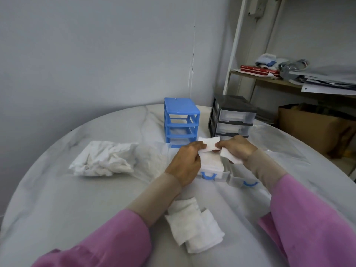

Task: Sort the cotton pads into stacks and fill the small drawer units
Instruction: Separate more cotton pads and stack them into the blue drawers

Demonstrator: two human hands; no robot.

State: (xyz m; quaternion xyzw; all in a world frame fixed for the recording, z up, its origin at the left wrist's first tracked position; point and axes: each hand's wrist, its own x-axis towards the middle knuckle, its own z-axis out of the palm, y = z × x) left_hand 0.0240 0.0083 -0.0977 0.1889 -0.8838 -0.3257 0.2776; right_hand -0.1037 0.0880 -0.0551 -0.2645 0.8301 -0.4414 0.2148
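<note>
A round white marble-patterned table [57,189] fills the lower frame against a pale wall, with a shelf of papers and red books [259,70] at upper right. At centre, your left hand [185,162] and right hand [238,148] together pinch one cotton pad [209,144] above a pulled-out clear drawer [211,171] already stacked with pads, a second drawer [243,181] just beside it on the right. Behind stand the blue drawer frame [181,122] and the grey drawer unit [232,117]; a bag of pads [104,160] lies at left and a loose pad pile [194,226] at bottom centre.
</note>
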